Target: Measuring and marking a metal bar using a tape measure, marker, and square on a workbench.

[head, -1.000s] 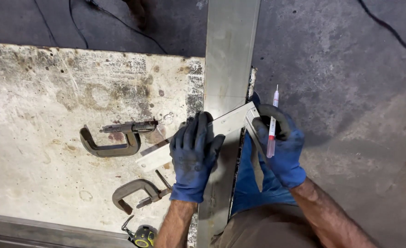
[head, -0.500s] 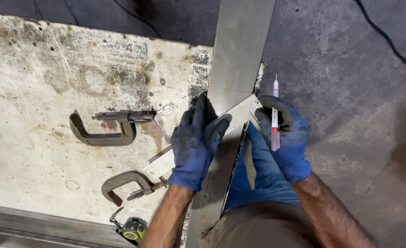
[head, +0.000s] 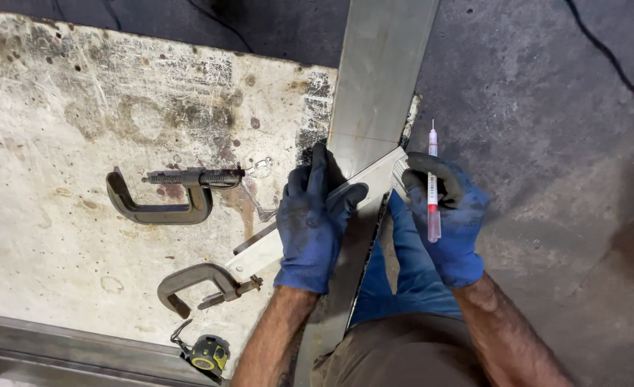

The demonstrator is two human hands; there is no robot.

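Two gloved hands work at the bar [head: 374, 93]: my left hand [head: 315, 218] lies flat, fingers spread, pressing the square [head: 374, 175] across it, while my right hand [head: 449, 215], just beside the square's end, is closed around a marker [head: 432, 193]. Clamps [head: 161, 201] lie on the tabletop [head: 59, 129] left of my left hand.

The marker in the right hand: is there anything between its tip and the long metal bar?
Nothing visible blocks it. The marker sits in the right hand, tip pointing up beside the metal bar. The left hand presses the flat square across the bar, lower down, away from the tip.
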